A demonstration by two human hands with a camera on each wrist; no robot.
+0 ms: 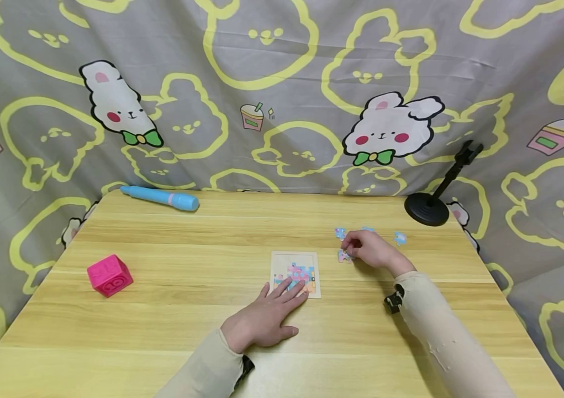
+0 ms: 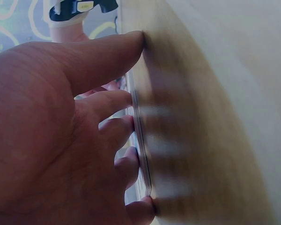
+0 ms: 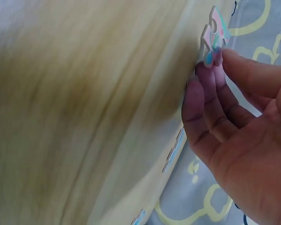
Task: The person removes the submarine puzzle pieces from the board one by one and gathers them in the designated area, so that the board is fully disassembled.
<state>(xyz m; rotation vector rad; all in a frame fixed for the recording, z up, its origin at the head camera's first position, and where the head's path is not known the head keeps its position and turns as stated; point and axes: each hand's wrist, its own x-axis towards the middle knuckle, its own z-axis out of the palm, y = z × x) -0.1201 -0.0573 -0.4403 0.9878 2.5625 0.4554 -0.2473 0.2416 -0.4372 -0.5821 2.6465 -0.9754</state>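
Left hand (image 1: 264, 319) spread, puzzle board (image 1: 280, 262) partly beneath; right hand (image 1: 372, 249) pinching puzzle piece (image 3: 219, 33)

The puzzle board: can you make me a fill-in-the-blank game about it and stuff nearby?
1. The right hand pinches a puzzle piece between its ____ and fingertips.
2. The puzzle board, with the left hand on it, lies to the ____ of the pink cube.
3. The blue stick lies near the back ____ corner of the table.
4. The stand is ____ in colour.
Missing words: thumb; right; left; black.
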